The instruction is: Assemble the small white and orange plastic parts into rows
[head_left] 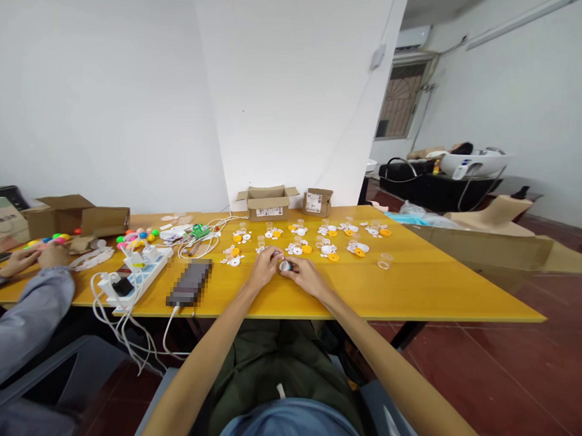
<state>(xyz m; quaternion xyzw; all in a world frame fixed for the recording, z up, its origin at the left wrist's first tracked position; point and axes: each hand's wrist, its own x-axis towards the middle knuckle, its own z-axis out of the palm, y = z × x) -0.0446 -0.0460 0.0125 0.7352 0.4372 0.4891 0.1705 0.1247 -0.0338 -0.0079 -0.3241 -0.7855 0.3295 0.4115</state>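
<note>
Near the front middle of the yellow table, my right hand is closed around a small round white-rimmed part with a dark bluish side. Just left of it, my left hand is in a pinch, its fingertips close to the part; something tiny and pinkish may be between them, too small to name. Beyond my hands lie several sets of white and orange discs with clear plastic cups. A clear cup with a ring stands apart on the right.
Two cardboard boxes stand against the wall. At left are a phone, a power strip with tangled white cables, and coloured balls. Another person's hands work at the far left. The table ends on the right.
</note>
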